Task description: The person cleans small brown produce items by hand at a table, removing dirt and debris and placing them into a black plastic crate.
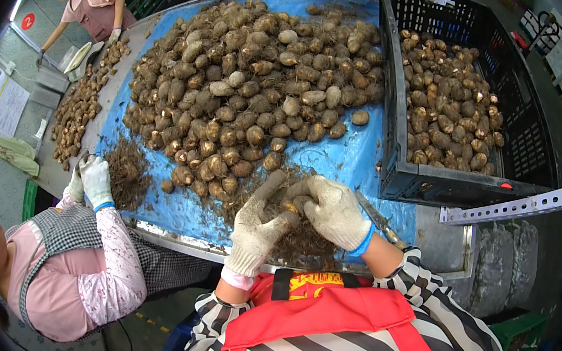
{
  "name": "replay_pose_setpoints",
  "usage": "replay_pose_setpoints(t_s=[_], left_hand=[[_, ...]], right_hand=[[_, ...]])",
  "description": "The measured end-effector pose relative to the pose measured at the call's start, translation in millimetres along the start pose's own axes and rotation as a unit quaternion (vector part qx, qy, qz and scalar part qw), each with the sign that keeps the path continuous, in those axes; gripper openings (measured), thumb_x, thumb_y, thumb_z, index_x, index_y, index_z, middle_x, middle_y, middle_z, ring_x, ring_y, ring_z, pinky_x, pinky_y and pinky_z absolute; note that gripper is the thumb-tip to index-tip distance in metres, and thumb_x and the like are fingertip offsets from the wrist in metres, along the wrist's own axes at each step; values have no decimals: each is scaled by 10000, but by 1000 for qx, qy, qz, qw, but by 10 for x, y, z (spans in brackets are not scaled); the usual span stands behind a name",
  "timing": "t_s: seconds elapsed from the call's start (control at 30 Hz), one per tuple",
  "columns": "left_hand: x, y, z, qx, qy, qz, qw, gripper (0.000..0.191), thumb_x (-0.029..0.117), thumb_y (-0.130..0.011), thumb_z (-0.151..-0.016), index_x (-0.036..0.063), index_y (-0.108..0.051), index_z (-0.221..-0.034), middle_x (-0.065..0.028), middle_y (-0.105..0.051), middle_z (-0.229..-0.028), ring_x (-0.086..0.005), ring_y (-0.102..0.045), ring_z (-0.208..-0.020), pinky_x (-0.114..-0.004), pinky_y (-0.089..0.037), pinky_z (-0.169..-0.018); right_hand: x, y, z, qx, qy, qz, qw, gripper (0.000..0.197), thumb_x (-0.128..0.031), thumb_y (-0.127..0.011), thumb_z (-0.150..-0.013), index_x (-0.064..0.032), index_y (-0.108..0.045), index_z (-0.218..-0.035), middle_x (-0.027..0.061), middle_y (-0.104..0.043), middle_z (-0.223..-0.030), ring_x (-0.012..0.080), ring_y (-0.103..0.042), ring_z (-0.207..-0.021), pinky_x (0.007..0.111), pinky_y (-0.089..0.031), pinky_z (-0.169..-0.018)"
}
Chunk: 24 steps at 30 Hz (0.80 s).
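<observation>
In the head view my left hand (256, 226), in a soiled knit glove, is at the table's near edge with thumb and fingers spread apart. My right hand (336, 213), gloved alike, is bent inward beside it. Between the two, a small taro corm (290, 207) shows a yellowish patch at my right fingertips, which appear to pinch it. Whether the left fingers also touch it is hidden. Loose root fibres (306, 244) lie under both hands. Just beyond rises a large heap of hairy taro corms (250, 90). A knife (380, 219) rests right of my right hand.
Blue plastic sheeting (326, 157) covers the table. A black crate (474, 184) with trimmed corms stands at the right, near a perforated metal bar (535, 203). A co-worker's gloved hands (92, 178) are at the left beside a fibre clump (126, 172). Other people stand along the far side.
</observation>
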<state>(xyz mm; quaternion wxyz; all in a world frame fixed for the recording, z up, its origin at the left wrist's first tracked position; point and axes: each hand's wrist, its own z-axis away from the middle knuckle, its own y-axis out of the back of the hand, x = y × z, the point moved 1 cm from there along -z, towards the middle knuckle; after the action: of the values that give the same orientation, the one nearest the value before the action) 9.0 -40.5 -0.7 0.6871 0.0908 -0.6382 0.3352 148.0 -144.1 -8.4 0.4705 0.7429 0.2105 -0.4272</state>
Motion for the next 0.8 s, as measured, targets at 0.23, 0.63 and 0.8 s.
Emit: replay_pose_setpoints(t_s=[0.23, 0.63, 0.8], left_hand=[[78, 14, 44, -17, -6, -71, 997, 761, -34, -689, -815, -32, -345, -1494, -148, -568, -1334, -184, -572, -1157, -292, -503, -950], [65, 15, 83, -66, 29, -1, 997, 896, -64, -694, -807, -14, -197, -1551, -143, -544, -1342, -185, -571, -1152, -298, -496, -955], [54, 38, 75, -61, 12, -10, 998, 887, -11, -713, -783, 13, -255, -1542, -121, -587, -1272, -167, -586, -1079, -288, -508, -914]], right_hand=[[141, 98, -41, 12, -66, -2, 998, 263, -52, -562, -856, -59, -669, -1096, 170, -673, -1051, 344, -655, -974, 407, -527, -871], [80, -22, -69, -24, 173, 27, 984, 254, -65, -639, -763, -36, -674, -1013, 196, -591, -1268, 385, -523, -1240, 445, -450, -1040], [287, 4, -111, 28, -35, 54, 997, 154, -72, -536, -841, -29, -659, -924, 152, -672, -967, 319, -643, -930, 424, -521, -848]])
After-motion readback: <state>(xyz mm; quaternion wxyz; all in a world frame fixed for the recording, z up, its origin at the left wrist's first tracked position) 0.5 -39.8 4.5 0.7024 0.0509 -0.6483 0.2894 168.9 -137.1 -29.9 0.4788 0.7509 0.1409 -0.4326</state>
